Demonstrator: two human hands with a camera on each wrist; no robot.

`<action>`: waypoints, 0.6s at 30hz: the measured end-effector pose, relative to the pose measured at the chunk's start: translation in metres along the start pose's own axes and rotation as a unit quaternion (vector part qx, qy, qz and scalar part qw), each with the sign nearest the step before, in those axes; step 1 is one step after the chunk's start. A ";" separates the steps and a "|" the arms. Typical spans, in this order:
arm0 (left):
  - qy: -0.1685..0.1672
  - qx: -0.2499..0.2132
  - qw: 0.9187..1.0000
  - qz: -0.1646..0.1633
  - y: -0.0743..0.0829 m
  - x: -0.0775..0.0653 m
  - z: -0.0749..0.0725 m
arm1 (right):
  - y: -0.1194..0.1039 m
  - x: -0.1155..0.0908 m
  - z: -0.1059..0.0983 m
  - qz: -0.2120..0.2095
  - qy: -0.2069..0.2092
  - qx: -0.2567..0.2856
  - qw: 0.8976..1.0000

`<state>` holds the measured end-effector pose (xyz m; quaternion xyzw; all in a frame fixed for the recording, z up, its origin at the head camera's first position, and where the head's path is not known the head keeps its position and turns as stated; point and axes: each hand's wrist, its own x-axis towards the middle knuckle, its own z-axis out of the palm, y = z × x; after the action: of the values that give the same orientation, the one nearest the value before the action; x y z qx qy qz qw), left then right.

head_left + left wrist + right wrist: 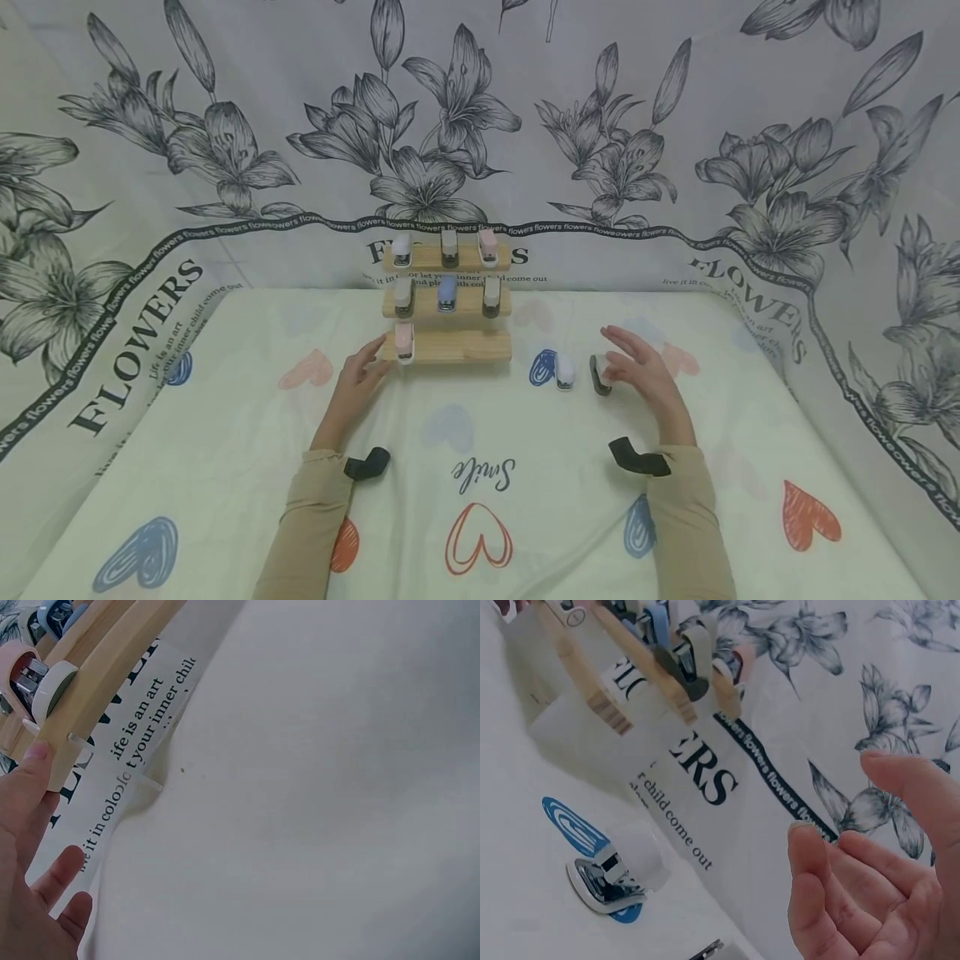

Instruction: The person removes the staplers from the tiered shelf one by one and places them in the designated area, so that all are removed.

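At the left end of the bottom tier of a wooden display rack [465,346], my left hand [356,387] touches the wood with thumb and forefinger, the other fingers loose. A pink mini stapler [405,343] stands on that tier, beside the hand. My right hand [641,371] is beside a grey mini stapler [599,375] on the table, fingers loosely bent and holding nothing. In the right wrist view, only a sliver of the grey stapler [718,950] shows at the bottom edge. Left of it stands a white mini stapler [564,372].
The top tier holds a white stapler [402,248], a grey one [449,247] and a pink one [488,247]. On the middle tier, a blue stapler [447,293] sits between two greyish ones. A flower-printed curtain [525,192] hangs behind the heart-printed tablecloth [555,517].
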<state>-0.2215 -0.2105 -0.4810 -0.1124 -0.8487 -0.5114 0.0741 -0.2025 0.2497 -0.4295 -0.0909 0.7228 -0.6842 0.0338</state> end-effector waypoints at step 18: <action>-0.004 -0.025 1.000 0.002 0.001 -0.001 -0.002 | -0.030 0.025 0.075 -0.080 -0.046 -0.031 0.995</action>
<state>-0.2203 -0.2119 -0.4794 -0.1175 -0.8360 -0.5316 0.0689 -0.2112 0.1701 -0.4020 -0.1809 0.7319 -0.6569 0.0096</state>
